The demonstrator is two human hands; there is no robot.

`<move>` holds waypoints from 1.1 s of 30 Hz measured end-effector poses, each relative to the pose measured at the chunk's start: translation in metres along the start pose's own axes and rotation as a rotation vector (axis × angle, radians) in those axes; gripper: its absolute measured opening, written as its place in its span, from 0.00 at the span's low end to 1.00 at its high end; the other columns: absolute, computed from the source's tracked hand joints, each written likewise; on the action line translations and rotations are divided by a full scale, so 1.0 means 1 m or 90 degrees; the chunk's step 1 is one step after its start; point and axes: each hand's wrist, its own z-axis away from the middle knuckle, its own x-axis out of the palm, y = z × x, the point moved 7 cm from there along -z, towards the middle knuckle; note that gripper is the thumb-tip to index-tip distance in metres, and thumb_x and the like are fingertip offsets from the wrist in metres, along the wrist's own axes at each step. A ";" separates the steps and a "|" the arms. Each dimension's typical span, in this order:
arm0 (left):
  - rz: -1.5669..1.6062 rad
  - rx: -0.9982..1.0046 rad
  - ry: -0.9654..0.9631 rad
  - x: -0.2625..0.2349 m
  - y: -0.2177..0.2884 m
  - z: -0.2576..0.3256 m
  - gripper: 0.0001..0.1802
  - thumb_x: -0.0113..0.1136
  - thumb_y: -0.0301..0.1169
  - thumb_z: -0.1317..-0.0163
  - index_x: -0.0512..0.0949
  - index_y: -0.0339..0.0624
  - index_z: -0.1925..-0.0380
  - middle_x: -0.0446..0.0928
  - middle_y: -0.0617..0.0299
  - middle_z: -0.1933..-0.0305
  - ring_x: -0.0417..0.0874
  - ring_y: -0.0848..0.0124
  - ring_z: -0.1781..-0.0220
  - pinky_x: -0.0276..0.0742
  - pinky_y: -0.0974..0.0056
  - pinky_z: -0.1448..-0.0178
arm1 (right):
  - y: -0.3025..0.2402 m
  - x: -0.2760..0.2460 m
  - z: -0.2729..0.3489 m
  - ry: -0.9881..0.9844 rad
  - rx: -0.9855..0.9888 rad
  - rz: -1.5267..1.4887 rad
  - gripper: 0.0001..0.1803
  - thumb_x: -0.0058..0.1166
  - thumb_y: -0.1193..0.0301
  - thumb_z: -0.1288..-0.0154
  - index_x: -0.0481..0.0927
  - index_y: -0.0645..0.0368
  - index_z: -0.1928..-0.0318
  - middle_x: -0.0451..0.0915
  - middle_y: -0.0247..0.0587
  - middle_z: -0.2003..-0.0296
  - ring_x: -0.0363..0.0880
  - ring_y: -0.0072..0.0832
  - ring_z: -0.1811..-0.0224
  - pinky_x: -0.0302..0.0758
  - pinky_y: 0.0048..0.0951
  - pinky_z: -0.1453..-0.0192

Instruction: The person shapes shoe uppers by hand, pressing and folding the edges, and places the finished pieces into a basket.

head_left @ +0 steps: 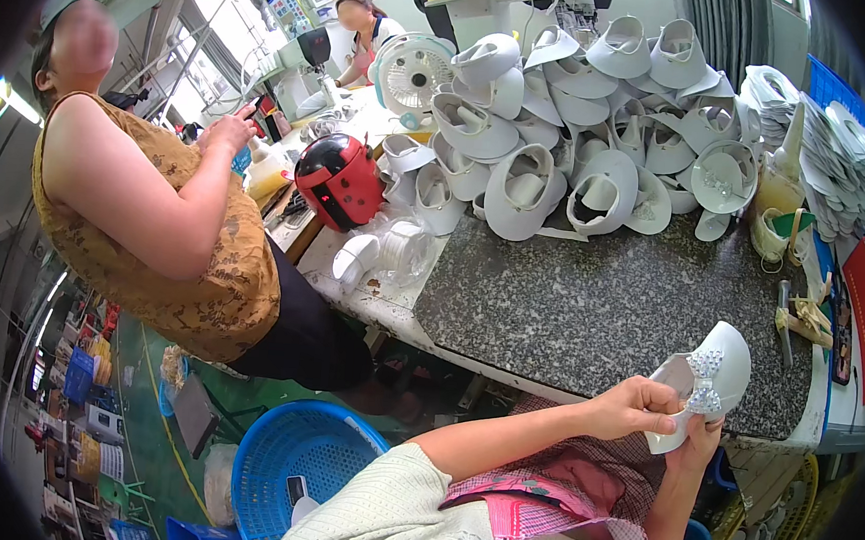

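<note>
A white shoe upper [731, 363] with a sparkling rhinestone bow [706, 381] is held tilted over the front edge of the worktable. My left hand [634, 406] is closed, pinching its near side beside the bow between thumb and fingers. From below, my right hand [693, 445] grips the lower end of the same piece; its fingers are partly hidden behind it. Beyond the hands, a large heap of similar white shoe uppers [520, 198] covers the back of the table.
A dark speckled stone slab [591, 301] tops the table. At its right lie a hammer [785, 323], a glue bottle [782, 174] and stacked white pieces [841, 163]. A red ladybug-shaped case [339, 181] and fan [413, 76] stand left. A person [148, 180] stands beside a blue basket [271, 429].
</note>
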 end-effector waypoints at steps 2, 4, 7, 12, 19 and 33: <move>-0.029 0.016 0.006 0.002 0.001 -0.002 0.10 0.59 0.35 0.45 0.75 0.39 0.72 0.72 0.65 0.74 0.70 0.77 0.70 0.64 0.68 0.60 | -0.002 -0.002 -0.002 0.004 -0.006 -0.012 0.22 0.63 0.70 0.52 0.71 0.64 0.57 0.77 0.39 0.67 0.78 0.26 0.68 0.75 0.25 0.62; -0.340 0.118 0.090 -0.002 0.023 -0.001 0.10 0.59 0.36 0.46 0.75 0.42 0.69 0.72 0.63 0.78 0.72 0.73 0.73 0.62 0.65 0.56 | 0.002 -0.011 -0.005 0.022 0.012 0.016 0.20 0.61 0.72 0.49 0.71 0.65 0.57 0.77 0.40 0.67 0.78 0.27 0.68 0.75 0.25 0.63; -0.621 0.116 0.179 -0.001 0.033 0.004 0.10 0.58 0.37 0.47 0.75 0.45 0.68 0.71 0.64 0.82 0.73 0.69 0.77 0.59 0.63 0.54 | -0.002 -0.014 -0.009 0.093 -0.032 0.145 0.16 0.57 0.73 0.46 0.71 0.67 0.58 0.77 0.41 0.67 0.77 0.26 0.68 0.74 0.27 0.62; -0.786 0.117 0.261 -0.003 0.040 0.007 0.11 0.59 0.40 0.48 0.74 0.47 0.69 0.73 0.64 0.82 0.74 0.67 0.78 0.62 0.62 0.57 | 0.012 -0.021 -0.012 0.258 -0.055 0.124 0.18 0.53 0.70 0.41 0.63 0.68 0.56 0.71 0.44 0.60 0.74 0.27 0.62 0.72 0.28 0.59; -0.735 0.094 0.191 -0.003 0.033 -0.007 0.11 0.56 0.39 0.45 0.72 0.44 0.71 0.71 0.61 0.81 0.73 0.67 0.75 0.63 0.62 0.61 | -0.002 -0.026 -0.016 0.226 -0.067 0.375 0.23 0.57 0.64 0.43 0.63 0.67 0.56 0.70 0.43 0.61 0.70 0.24 0.61 0.68 0.24 0.58; -0.798 0.209 0.314 0.003 0.040 0.000 0.13 0.56 0.36 0.45 0.69 0.41 0.81 0.70 0.60 0.84 0.73 0.63 0.80 0.63 0.61 0.68 | -0.036 0.016 -0.018 0.079 -0.184 0.520 0.16 0.52 0.63 0.39 0.75 0.67 0.73 0.74 0.31 0.78 0.67 0.15 0.76 0.64 0.20 0.73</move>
